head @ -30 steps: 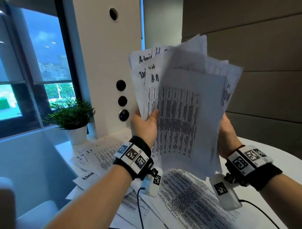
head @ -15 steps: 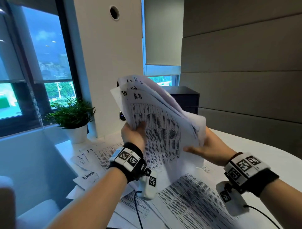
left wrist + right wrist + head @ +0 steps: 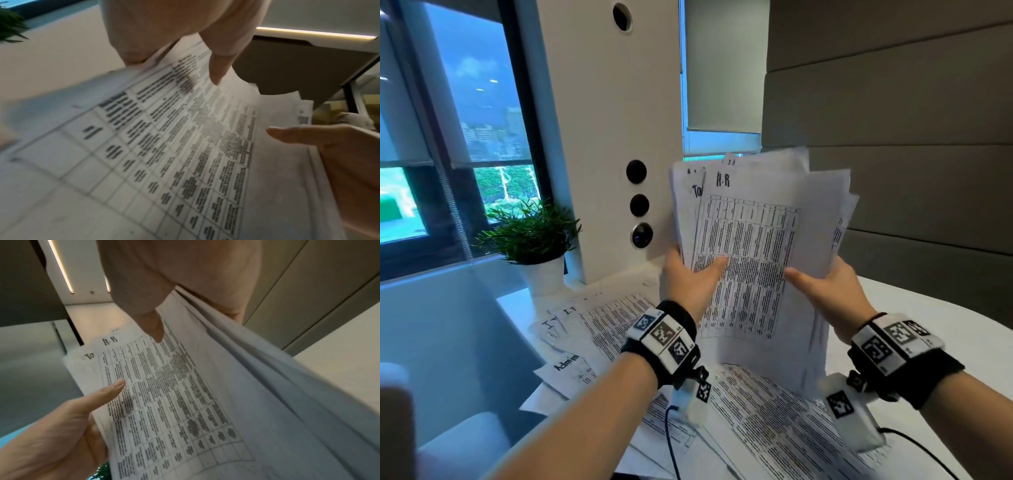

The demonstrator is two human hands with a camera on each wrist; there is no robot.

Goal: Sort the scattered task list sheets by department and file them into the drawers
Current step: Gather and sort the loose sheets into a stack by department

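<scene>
Both hands hold a loose stack of task list sheets (image 3: 753, 246) upright above the table. The front sheet is a printed table headed "H.R" (image 3: 722, 180); a sheet behind it starts with "To". My left hand (image 3: 688, 274) grips the stack's left edge, thumb on the front sheet. My right hand (image 3: 822, 284) grips the right edge, thumb on the front too. In the left wrist view the sheets (image 3: 174, 146) lie under the left thumb (image 3: 218, 71). In the right wrist view the "H.R" sheet (image 3: 164, 386) sits under the right thumb (image 3: 154, 329).
More sheets lie scattered on the white table (image 3: 928, 308), among them ones marked "IT" (image 3: 570, 310) and "Admin" (image 3: 566, 361). A potted plant (image 3: 534, 240) stands at the table's back left beside a white pillar (image 3: 602, 137). A pale chair (image 3: 465, 435) sits lower left.
The stack, bent over and low half a second ago, now stands upright again. The right hand has moved from under the sheets to gripping their right edge. An "H.R" sheet stays in front.
</scene>
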